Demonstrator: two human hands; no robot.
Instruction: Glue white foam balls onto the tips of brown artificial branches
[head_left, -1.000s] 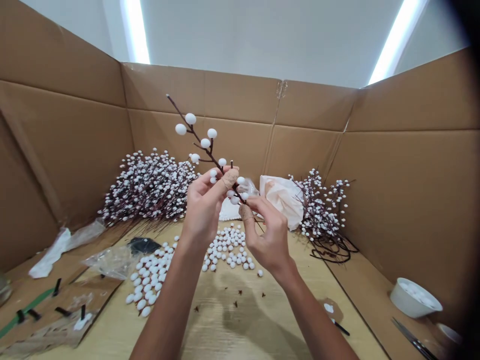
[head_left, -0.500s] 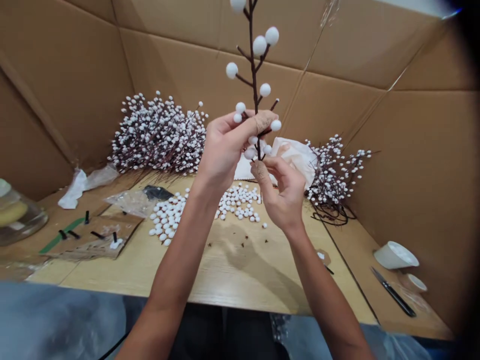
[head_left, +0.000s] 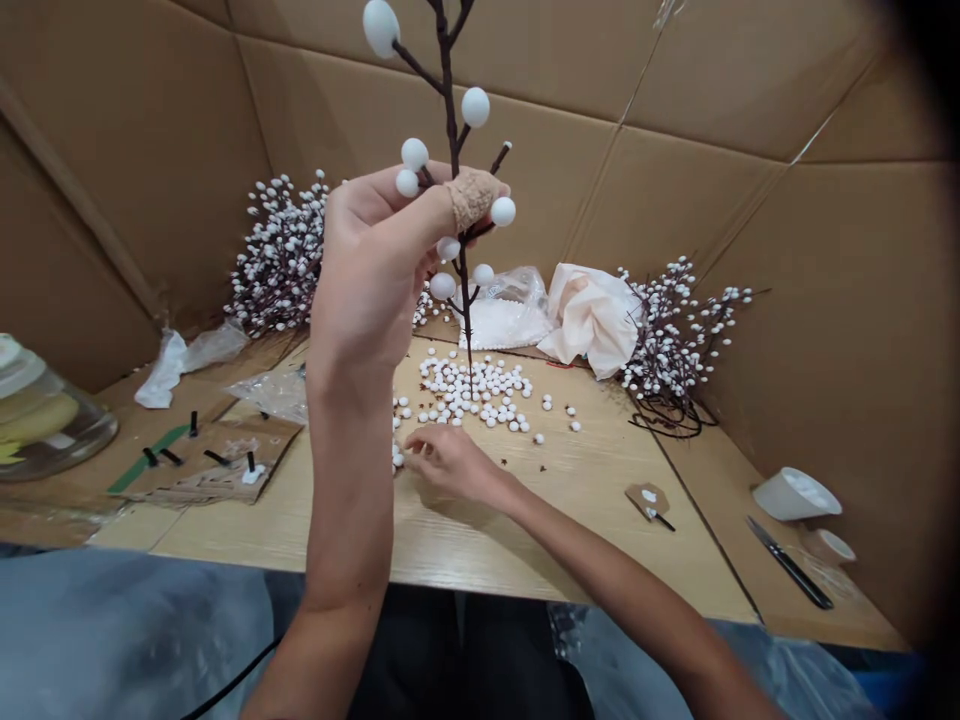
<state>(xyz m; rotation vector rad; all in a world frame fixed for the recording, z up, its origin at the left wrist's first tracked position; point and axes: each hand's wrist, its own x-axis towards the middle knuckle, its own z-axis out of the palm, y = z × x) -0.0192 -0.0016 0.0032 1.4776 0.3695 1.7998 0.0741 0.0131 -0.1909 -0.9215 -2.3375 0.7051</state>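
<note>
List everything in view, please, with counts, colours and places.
table: one, pale wood, centre
berry branch: one, brown and white, centre
loose berries: many, white, on table
branch bunches: two, brown and white, far corners
crumpled wrap: one, pale, far middle
plastic bags: several, clear, left and far middle
jar: one, clear, left
cardboard scraps: two, brown, left and right
cup: one, white, right
bladed tool: one, black-handled, near cup
cardboard walls: three, brown, around
left hand: one, holding branch
right hand: one, by loose berries

Soft light is glossing the tabletop [head_left: 592, 470] at lower centre and casting a faint shadow beneath the right hand [head_left: 454, 465]; cardboard [head_left: 97, 150] is sitting dimmer at upper left, while blurred blackness is covering the right edge.
</note>
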